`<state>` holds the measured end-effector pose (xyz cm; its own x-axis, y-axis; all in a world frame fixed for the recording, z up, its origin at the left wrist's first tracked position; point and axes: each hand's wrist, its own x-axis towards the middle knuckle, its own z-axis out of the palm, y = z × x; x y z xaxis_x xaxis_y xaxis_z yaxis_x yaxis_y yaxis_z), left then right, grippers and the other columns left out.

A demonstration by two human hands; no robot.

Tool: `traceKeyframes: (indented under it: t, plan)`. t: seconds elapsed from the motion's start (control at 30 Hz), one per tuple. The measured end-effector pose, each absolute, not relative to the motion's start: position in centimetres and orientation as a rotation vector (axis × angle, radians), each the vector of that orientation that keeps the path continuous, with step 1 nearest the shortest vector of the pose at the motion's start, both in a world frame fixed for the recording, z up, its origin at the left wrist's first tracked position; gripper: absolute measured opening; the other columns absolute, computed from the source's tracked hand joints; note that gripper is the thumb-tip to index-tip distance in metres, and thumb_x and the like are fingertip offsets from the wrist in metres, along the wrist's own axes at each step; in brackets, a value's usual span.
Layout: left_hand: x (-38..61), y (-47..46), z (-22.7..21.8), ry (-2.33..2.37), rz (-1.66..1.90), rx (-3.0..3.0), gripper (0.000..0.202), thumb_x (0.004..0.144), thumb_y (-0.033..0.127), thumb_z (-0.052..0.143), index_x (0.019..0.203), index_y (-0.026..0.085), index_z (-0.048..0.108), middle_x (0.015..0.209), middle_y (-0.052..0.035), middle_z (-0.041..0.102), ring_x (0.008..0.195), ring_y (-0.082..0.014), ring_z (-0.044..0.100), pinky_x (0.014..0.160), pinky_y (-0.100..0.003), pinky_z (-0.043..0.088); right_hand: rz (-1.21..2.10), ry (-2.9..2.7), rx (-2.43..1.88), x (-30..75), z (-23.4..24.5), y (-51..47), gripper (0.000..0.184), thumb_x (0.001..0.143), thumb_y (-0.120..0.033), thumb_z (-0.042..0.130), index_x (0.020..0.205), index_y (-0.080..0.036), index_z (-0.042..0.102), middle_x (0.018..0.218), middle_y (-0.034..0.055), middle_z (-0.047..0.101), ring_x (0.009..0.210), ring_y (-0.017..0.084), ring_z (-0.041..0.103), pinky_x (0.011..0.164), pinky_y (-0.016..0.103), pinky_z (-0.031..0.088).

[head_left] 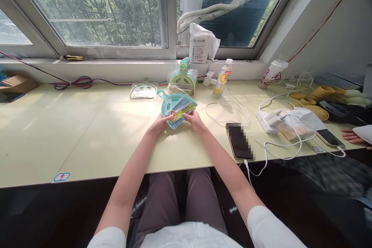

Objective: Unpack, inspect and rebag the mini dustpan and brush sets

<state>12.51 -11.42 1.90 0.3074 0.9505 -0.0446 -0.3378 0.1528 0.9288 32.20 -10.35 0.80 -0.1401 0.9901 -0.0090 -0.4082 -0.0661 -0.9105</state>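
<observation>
A small turquoise dustpan and brush set (pixel 174 104) with a yellow and red label is held between my two hands, tilted above the pale table (pixel 116 135). My left hand (pixel 159 124) grips its lower left edge, and my right hand (pixel 195 121) grips its right edge near the label. Both sets of fingers are closed on it, partly hidden behind it. Just beyond stands a stack of similar green and turquoise dustpan sets (pixel 183 77) in clear wrapping. To its left, one more wrapped green set (pixel 143 90) lies flat.
A drink bottle (pixel 222 78) and a white paper cup (pixel 273 73) stand at the back right. A phone (pixel 240 141), charging cables and a power strip (pixel 267 123) lie right. Coiled wires (pixel 83 82) run along the back left. At far right, another person's hand (pixel 351 136) rests at the edge.
</observation>
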Motion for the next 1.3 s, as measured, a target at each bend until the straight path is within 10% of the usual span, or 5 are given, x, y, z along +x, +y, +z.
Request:
traceKeyframes:
  t: [1.3]
  plan:
    - [12.8, -12.1, 2.5, 0.753, 0.952, 1.004, 0.054, 0.081, 0.033, 0.072, 0.13, 0.017, 0.056, 0.123, -0.0134, 0.066, 0.103, -0.0272, 0.067, 0.081, -0.037, 0.058, 1.438, -0.868, -0.904, 31.8, 1.7, -11.0, 0.054, 0.056, -0.022, 0.087, 0.101, -0.021, 0.057, 0.103, 0.0051, 0.071, 0.097, 0.023, 0.068, 0.084, 0.04, 0.06]
